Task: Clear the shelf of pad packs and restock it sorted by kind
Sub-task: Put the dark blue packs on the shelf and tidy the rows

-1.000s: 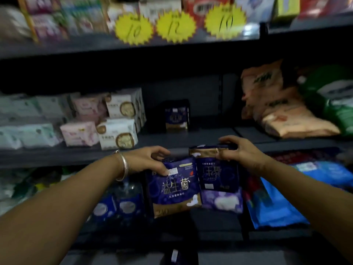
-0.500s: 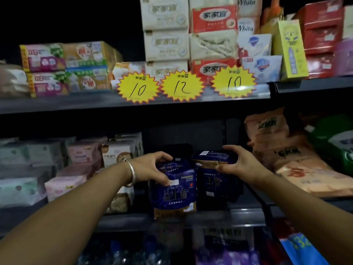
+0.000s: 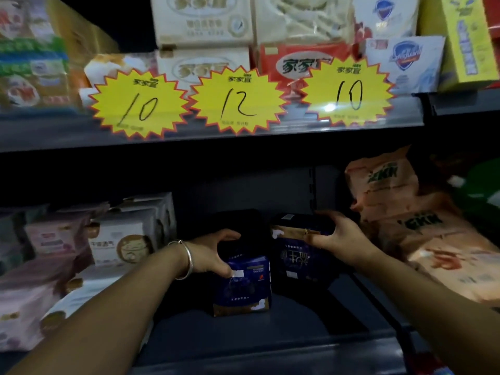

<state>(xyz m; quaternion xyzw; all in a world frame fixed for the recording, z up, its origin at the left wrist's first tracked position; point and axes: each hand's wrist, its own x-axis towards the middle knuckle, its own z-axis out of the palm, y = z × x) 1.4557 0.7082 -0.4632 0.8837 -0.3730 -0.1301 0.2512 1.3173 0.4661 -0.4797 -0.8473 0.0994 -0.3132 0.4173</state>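
Note:
Two dark blue pad packs stand upright, side by side, on the dark shelf (image 3: pixel 243 342). My left hand (image 3: pixel 213 253), with a silver bangle on the wrist, grips the top of the left blue pack (image 3: pixel 243 285). My right hand (image 3: pixel 338 239) holds the top of the right blue pack (image 3: pixel 295 258), which sits a little deeper on the shelf. Behind the left pack another dark pack (image 3: pixel 238 220) stands against the back wall, mostly in shadow.
White and pink pad packs (image 3: pixel 119 244) fill the shelf's left side. Orange bags (image 3: pixel 422 228) are piled at the right, with a green bag (image 3: pixel 484 185) behind them. Above, a shelf holds boxed goods and three yellow starburst price tags (image 3: pixel 238 101).
Both hands have carried the two blue packs up from the lower shelf and onto this shelf, pushing them deeper. The view has tilted upward.

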